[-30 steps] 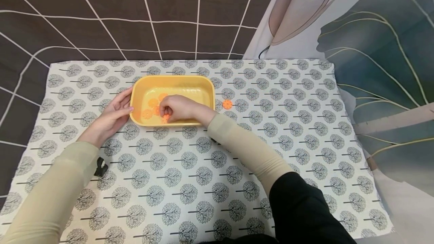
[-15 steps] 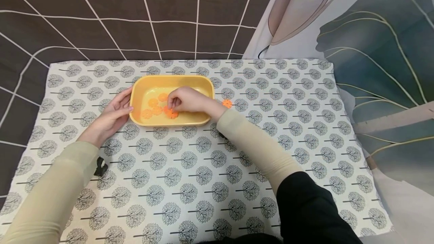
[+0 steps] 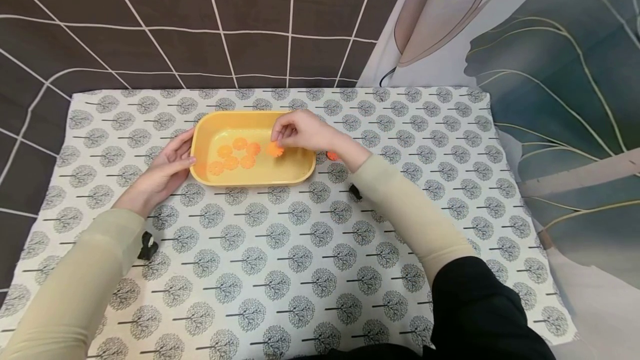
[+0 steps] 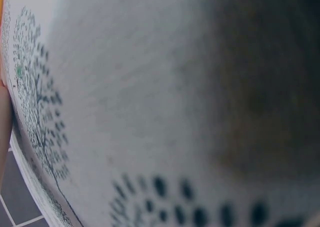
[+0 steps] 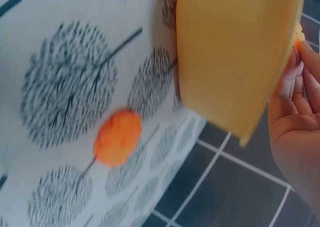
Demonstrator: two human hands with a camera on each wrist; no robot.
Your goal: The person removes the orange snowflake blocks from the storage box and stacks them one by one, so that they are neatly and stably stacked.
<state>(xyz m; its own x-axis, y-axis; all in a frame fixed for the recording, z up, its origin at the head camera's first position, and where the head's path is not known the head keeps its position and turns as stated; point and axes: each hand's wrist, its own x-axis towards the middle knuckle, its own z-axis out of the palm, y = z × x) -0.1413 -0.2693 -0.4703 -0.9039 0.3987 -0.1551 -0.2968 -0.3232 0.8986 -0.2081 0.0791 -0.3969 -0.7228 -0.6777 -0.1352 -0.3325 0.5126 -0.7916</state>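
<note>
A yellow tub [image 3: 210,175] stands toward the back left of the table. My left hand [image 3: 167,166] holds its left end, thumb on the rim and fingers along the outside wall. Over the tub's right half, my right hand [image 3: 307,129] pinches a flower-shaped orange carrot slice [image 3: 275,149] above the floor of the tub. Several like slices [image 3: 230,163] lie spread on the tub's left half. Outside the right wall, one more slice [image 5: 118,137] rests on the cloth, partly hidden by my right wrist in the head view. The left wrist view shows mostly blurred cloth.
A white cloth [image 3: 280,238] with a tree print covers the table. Black wrist-camera pieces show beside both wrists. Behind the table hangs a dark curtain [image 3: 260,10] with white grid lines, and a leaf-print curtain [image 3: 550,71] hangs at the right.
My right hand has moved right and up from among the slices, now with a single slice between its fingertips. The left hand and the tub stay in place.
</note>
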